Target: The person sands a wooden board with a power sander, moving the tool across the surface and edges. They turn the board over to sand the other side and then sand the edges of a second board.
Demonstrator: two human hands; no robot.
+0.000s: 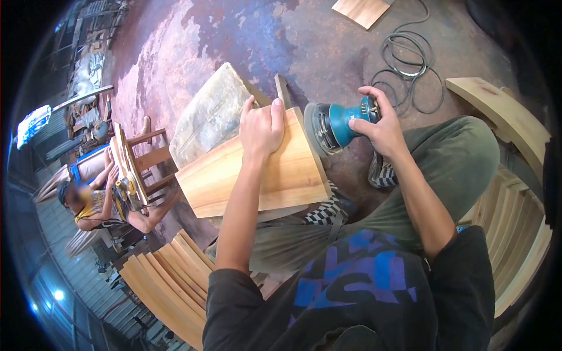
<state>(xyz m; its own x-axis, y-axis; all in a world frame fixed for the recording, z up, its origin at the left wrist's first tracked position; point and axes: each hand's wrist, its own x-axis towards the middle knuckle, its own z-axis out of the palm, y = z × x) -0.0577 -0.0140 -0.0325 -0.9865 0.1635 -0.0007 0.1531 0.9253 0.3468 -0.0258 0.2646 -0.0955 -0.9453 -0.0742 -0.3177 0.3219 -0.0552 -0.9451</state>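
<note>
A light, tapered wooden board [293, 169] rests tilted in front of me, its wide end to the right. My left hand [261, 130] is closed over its upper edge, thumb on the face and fingertips hidden behind. In my right hand [383, 126] is a teal and black orbital sander [344, 124], held sideways by its body. The sander's round pad is right at the board's wide end edge. Behind the board stands a pale, dusty, worn block [208, 114].
Stacked curved wooden slats [170, 272] lie at lower left, more slats [509, 216] at right. A coiled black cable [410, 58] and a plywood piece [362, 10] are on the floor. Another person [96, 202] works at a wooden bench [153, 158] on the left.
</note>
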